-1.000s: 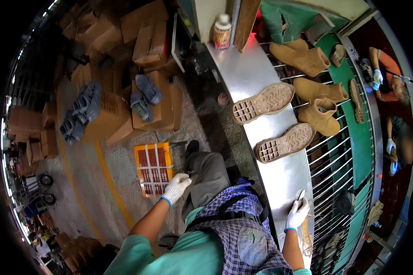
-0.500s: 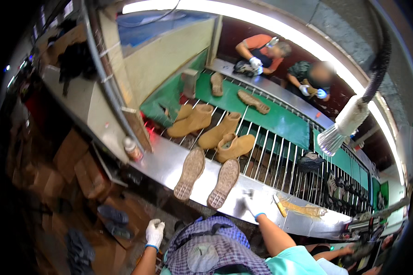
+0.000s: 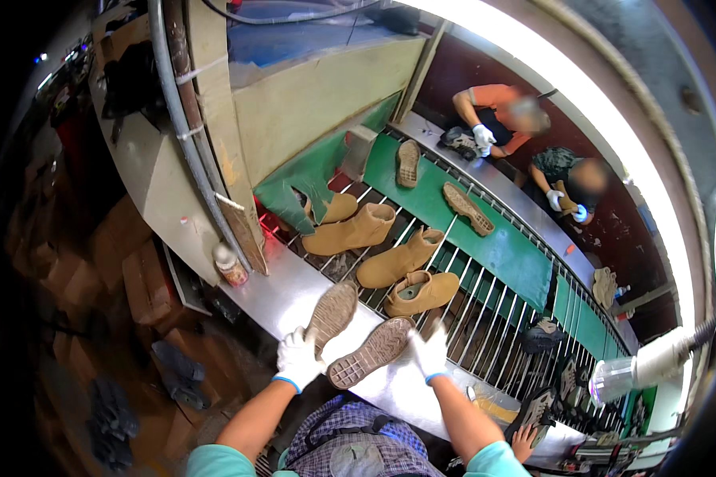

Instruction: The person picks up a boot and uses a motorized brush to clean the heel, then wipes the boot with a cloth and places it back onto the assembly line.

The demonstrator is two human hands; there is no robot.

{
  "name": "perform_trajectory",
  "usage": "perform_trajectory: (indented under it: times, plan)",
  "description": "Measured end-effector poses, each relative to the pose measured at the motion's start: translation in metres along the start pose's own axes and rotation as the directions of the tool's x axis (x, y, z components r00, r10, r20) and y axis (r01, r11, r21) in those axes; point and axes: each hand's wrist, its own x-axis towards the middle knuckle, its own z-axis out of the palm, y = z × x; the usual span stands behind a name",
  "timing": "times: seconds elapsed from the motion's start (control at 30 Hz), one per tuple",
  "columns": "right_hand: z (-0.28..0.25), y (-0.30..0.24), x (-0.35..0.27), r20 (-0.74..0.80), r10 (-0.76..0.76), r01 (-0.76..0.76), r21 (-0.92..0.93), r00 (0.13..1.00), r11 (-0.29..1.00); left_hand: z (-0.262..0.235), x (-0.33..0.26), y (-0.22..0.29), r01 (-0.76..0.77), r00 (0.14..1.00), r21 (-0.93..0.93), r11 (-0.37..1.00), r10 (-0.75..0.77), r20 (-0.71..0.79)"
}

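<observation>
Two brown shoe soles, tread side up, lie at the metal ledge in front of me. My left hand [image 3: 297, 358], in a white glove, has its fingers closed at the near end of the left sole [image 3: 334, 312], covering that end. Its thumb side is close to the near end of the right sole [image 3: 371, 352], which lies slantwise. My right hand [image 3: 429, 350], also gloved, is beside the far end of the right sole. Motion blurs its fingers, so their grip is unclear. Just beyond are tan ankle boots [image 3: 398, 260] on the metal bars.
Metal bars and a green belt [image 3: 507, 250] run past the ledge [image 3: 278, 306], carrying more soles and dark shoes. A bottle [image 3: 229, 265] stands by the left post. Two people work across the line. Another person's hand [image 3: 523, 442] touches a shoe at lower right. Cardboard boxes [image 3: 147, 290] lie left.
My left hand has come up from beside my body to the left sole. My right hand has moved from the bare ledge to the right sole, which has turned from nearly upright to slanting.
</observation>
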Motion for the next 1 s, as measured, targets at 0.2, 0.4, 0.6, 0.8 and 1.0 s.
perform_trajectory:
  times: [0.2,0.4,0.6,0.8,1.0]
  plan:
    - [-0.001,-0.023,0.159,0.164,-0.284,0.273,0.087,0.945,0.958,0.009,0.014,-0.054,0.112,0.877,0.027,0.993,-0.086,-0.473]
    - [0.048,0.052,0.228,0.112,-0.263,0.232,0.23,0.958,0.945,-0.066,-0.03,0.046,0.028,0.99,-0.461,0.887,0.039,0.136]
    - [-0.025,0.072,0.199,0.203,-0.012,-0.197,0.961,0.979,0.195,0.04,-0.047,0.048,-0.213,0.975,-0.261,0.942,0.221,0.001]
    - [-0.159,0.12,0.126,-0.001,0.1,-0.012,0.991,0.995,0.133,0.02,-0.028,0.049,-0.234,0.943,-0.264,0.936,0.285,0.172]
    - [-0.114,-0.01,-0.045,0.42,-0.371,0.486,-0.208,0.828,0.849,0.003,0.015,0.05,-0.355,0.877,-0.306,0.883,0.428,0.218]
